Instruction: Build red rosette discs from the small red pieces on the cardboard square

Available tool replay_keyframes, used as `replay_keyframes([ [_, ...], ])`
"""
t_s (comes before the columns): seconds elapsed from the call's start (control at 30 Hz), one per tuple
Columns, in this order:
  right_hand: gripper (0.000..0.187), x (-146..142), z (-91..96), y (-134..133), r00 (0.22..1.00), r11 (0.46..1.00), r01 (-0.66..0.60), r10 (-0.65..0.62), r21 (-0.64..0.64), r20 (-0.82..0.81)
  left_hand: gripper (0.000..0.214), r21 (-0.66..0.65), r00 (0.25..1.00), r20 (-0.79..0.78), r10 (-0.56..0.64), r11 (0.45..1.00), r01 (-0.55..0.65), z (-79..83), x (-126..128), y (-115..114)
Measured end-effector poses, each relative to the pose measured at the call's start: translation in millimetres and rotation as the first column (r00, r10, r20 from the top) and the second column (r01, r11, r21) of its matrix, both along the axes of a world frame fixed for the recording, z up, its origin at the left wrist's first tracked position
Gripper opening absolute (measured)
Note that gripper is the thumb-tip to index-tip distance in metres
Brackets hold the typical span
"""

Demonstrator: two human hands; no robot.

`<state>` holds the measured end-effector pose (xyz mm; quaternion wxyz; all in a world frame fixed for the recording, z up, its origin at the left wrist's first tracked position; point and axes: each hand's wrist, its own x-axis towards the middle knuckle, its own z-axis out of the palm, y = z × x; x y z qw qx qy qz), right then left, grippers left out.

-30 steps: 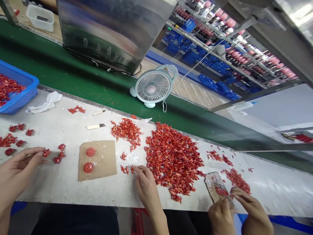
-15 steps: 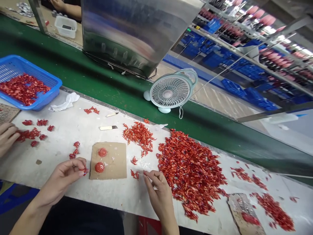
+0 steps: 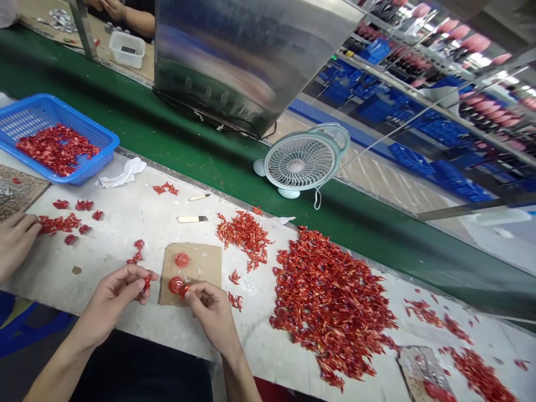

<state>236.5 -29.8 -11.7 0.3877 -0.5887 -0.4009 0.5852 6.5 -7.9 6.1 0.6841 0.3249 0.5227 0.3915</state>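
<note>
2 hands work over a square of cardboard on a white desk, both closed in tight pinches. The left hand grips a small crinkled red piece between thumb and fingertips, just off the cardboard's left edge. The right hand pinches at the rim of the lower of 2 round red discs, a red scrap showing between its fingers, though exactly what it holds is too small to tell. The upper disc lies just beyond it, untouched. Working at the fingertips, with the cardboard lying flat, looks the surest way to control pieces this small. A large heap of red pieces spreads to the right, a smaller heap lies beside it, and more fill a blue basket at upper left. A utility blade rests nearby. Another hand, apparently a co-worker's, sits at the left edge.
</note>
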Motion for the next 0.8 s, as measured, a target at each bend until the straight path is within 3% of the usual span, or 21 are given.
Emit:
replay_keyframes([
  [0.2,0.023,-11,-1.0,6,0.995,0.999,0.049,-0.051,0.023,0.089,0.016,0.081,0.997,-0.083,-0.001,0.997,0.007,-12.4,0,-5],
  [0.33,0.024,-16,-3.3,2,0.993,0.999,0.023,-0.026,0.027,0.119,0.013,0.048,0.999,-0.027,-0.023,0.999,0.024,-13.2,3,-7],
  [0.5,0.026,-22,-5.8,-2,0.990,1.000,0.005,-0.007,0.015,0.143,0.012,0.050,0.999,0.026,0.040,0.998,-0.041,-12.2,7,-10],
  [0.67,0.026,-25,-3.8,1,0.994,1.000,0.016,-0.016,0.004,0.112,0.025,0.021,0.995,0.054,0.080,0.996,-0.081,-12.8,7,-13],
  [0.8,0.026,-22,-2.5,4,1.000,0.999,0.030,-0.030,-0.021,0.007,0.030,0.004,0.999,0.045,0.030,1.000,-0.030,-13.2,6,-15],
])
